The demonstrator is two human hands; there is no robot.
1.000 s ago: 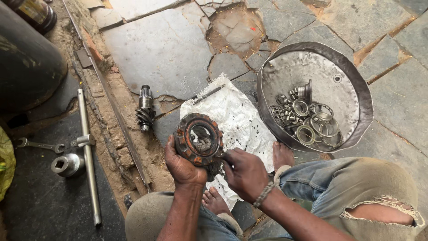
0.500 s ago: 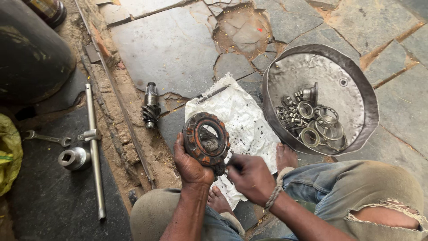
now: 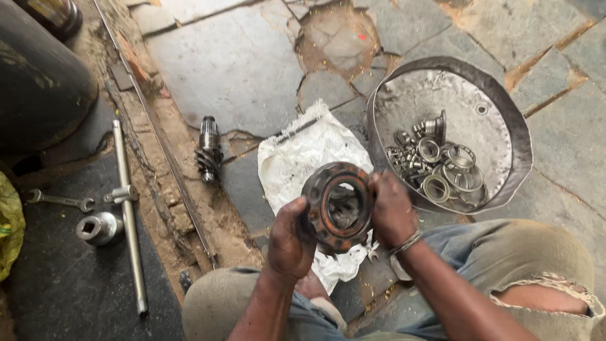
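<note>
**Both hands clamped on a rusty geared housing above a white sack**

Head view: the left hand (image 3: 291, 237) grips the left rim of a round, rust-orange housing (image 3: 338, 205), fingers curled around its edge. The right hand (image 3: 392, 208) presses on the opposite rim, so the part is held upright between the two hands, its open centre facing the camera. Bolts or studs ring its face; what sits in the dark hollow is hard to make out, perhaps small gears. A metal bangle (image 3: 407, 243) circles the right wrist.

Directly beneath and beyond the hands lies a crumpled white sack (image 3: 309, 158) spread on the stone floor (image 3: 240, 63). Just right of the right hand stands a dented round metal pan (image 3: 505, 113), and inside it a heap of bearing rings and small gears (image 3: 442, 164) lies against the near wall.

Left of the left hand, well apart, a splined pinion shaft (image 3: 208, 148) lies on the stone beside a strip of sandy dirt. Farther left, on a dark mat, rest a long T-bar wrench (image 3: 129, 215), a large socket (image 3: 99, 228) just beside it, and an open-ended spanner (image 3: 60, 201). A black cylindrical body (image 3: 38, 82) fills the far left corner.

Below the hands, the person's knees in worn grey trousers (image 3: 536, 265) frame the scene, the right knee torn.
</note>
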